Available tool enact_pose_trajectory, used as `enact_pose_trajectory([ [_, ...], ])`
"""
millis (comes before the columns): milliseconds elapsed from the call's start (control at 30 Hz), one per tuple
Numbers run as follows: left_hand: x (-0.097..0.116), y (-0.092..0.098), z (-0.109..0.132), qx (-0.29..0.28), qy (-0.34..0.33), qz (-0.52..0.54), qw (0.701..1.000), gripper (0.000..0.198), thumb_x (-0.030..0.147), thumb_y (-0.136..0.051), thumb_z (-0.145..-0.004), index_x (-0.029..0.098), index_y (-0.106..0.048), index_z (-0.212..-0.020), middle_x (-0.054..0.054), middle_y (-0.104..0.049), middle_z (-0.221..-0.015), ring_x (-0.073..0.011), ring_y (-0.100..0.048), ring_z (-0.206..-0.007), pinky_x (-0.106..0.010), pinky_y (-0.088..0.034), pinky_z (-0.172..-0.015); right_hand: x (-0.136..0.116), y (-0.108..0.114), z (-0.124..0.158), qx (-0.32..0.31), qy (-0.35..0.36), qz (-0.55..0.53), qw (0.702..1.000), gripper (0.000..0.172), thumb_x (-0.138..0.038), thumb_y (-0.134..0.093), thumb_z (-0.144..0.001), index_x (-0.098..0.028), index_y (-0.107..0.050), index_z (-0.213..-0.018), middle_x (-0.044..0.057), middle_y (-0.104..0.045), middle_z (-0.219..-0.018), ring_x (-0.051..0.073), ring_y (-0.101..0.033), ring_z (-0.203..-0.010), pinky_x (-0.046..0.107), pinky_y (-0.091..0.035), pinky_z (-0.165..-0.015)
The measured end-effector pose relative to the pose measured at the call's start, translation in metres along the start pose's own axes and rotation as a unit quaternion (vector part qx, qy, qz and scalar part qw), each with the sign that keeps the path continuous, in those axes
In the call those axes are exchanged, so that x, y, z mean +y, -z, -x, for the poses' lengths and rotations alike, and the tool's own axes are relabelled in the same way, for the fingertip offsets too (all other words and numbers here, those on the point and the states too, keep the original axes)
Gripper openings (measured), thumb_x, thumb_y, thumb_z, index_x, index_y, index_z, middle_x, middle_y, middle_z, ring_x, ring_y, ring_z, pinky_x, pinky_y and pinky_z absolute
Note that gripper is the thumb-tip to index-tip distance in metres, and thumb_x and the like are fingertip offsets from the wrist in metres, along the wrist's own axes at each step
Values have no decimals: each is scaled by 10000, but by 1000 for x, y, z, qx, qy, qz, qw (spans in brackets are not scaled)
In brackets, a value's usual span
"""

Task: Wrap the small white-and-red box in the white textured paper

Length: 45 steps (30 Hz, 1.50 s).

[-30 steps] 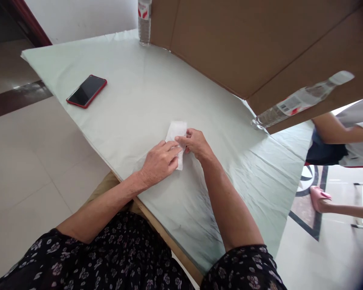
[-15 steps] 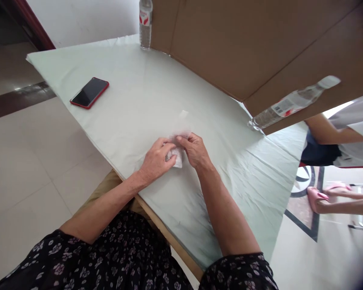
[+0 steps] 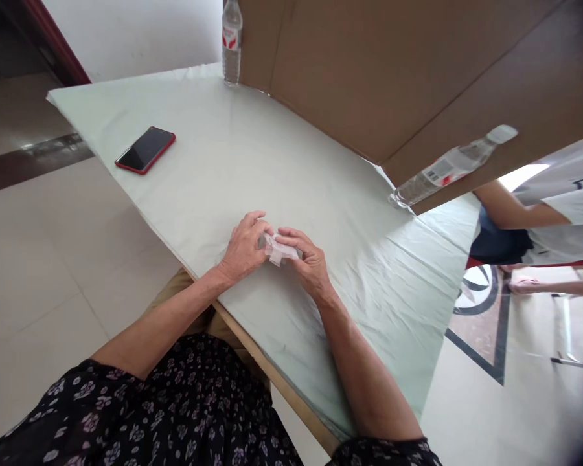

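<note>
A small, whitish, translucent wrapped bundle [image 3: 280, 250] is held between my two hands, low over the cloth-covered table. A short flap sticks out of its near side. My left hand [image 3: 246, 247] grips the left end, with the fingers bent and the index finger and thumb at the bundle. On the right end, my right hand [image 3: 311, 264] has its fingers over the top and the thumb at the near side. What is inside the wrapping cannot be made out.
A phone with a red case [image 3: 146, 150] lies at the table's left. An upright water bottle [image 3: 232, 48] and a tilted-looking one [image 3: 449, 169] stand against a cardboard screen [image 3: 350, 77]. Beyond it, on the right, another person's arm [image 3: 510, 206] shows. The pale tablecloth [image 3: 204, 162] is wrinkled.
The wrapping, partly spread out away from me before, is now gathered into a compact bundle. My right hand has moved slightly nearer, and its fingers now lie over the bundle.
</note>
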<state>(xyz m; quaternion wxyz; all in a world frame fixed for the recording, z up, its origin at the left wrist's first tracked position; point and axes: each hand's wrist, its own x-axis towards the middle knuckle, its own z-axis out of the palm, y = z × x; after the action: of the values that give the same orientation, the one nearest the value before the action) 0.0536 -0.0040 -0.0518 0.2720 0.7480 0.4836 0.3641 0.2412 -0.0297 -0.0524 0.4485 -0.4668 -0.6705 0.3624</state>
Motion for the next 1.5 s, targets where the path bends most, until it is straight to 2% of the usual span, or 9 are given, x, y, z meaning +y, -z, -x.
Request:
enact_pose_trajectory([
  [133, -2, 14, 0, -49, -34, 20, 998, 122, 185, -630, -842, 203, -611, -961, -156, -593, -1354, -288, -543, -1351, -467, -505, -1049, 5, 3, 7, -26, 55, 57, 997, 324, -379, -704, -882, -326, -743, -1199, 66, -674, -1387, 259, -577, -1356, 473, -426, -1161],
  [267, -12, 32, 5, -134, -112, 11, 984, 403, 175, -657, -786, 193, -605, -1186, -183, -558, -1458, -308, -495, -1423, -501, -434, -1153, 9, 3, 11, -42, 97, 102, 989, 497, -322, -768, -827, -295, -679, -1315, 105, -628, -1450, 280, -534, -1405, 483, -404, -1179],
  [400, -20, 28, 9, -121, -148, -4, 982, 489, 131, -647, -758, 186, -575, -1238, -208, -524, -1509, -313, -486, -1434, -518, -425, -1159, 11, 0, 9, -35, 93, 135, 986, 452, -252, -688, -845, -299, -685, -1295, 98, -633, -1446, 280, -556, -1382, 490, -421, -1158],
  [567, -12, 18, -1, -68, -75, 73, 992, 281, 182, -618, -774, 180, -639, -1054, -126, -702, -1221, -212, -686, -1017, -304, -549, -799, 1, -1, 2, -6, 30, 66, 997, 299, -372, -654, -885, -285, -733, -1160, 72, -720, -1283, 263, -644, -1221, 427, -482, -1056],
  [667, -4, 23, -6, -101, 21, 110, 989, 216, 347, -637, -815, 167, -659, -932, -13, -678, -811, -134, -582, -681, -242, -446, -607, -6, -3, 0, -16, -57, 21, 998, 318, -499, -585, -938, -245, -743, -1047, 30, -742, -953, 211, -665, -888, 338, -514, -812],
  [800, 1, 24, -7, -86, 71, 46, 993, 301, 429, -594, -817, 188, -513, -655, 40, -487, -603, -110, -418, -585, -260, -311, -557, -5, -10, -2, -5, -85, 78, 993, 394, -556, -531, -948, -228, -693, -802, 9, -615, -710, 185, -542, -711, 302, -421, -678],
  [900, 2, 21, -5, -67, 76, 40, 994, 351, 488, -578, -823, 194, -496, -649, 29, -475, -622, -127, -423, -622, -273, -331, -592, -1, -12, -6, 10, -73, 113, 991, 416, -553, -518, -949, -231, -630, -710, 10, -578, -677, 189, -519, -716, 307, -397, -687],
  [1133, 5, 29, -2, -211, 115, 287, 927, 421, 371, -697, -748, 158, -638, -1106, -33, -681, -977, -178, -628, -861, -286, -501, -759, 0, -11, -7, 13, -86, 49, 995, 342, -507, -539, -951, -228, -682, -814, 8, -626, -752, 180, -560, -765, 296, -424, -714],
  [1500, -8, 19, -5, -169, 137, 319, 923, 428, 478, -687, -831, 133, -698, -1086, -70, -732, -974, -198, -679, -875, -308, -539, -782, 0, -7, -2, -3, -108, -30, 994, 436, -539, -736, -807, -223, -712, -1106, 57, -727, -1079, 217, -651, -974, 330, -502, -833],
])
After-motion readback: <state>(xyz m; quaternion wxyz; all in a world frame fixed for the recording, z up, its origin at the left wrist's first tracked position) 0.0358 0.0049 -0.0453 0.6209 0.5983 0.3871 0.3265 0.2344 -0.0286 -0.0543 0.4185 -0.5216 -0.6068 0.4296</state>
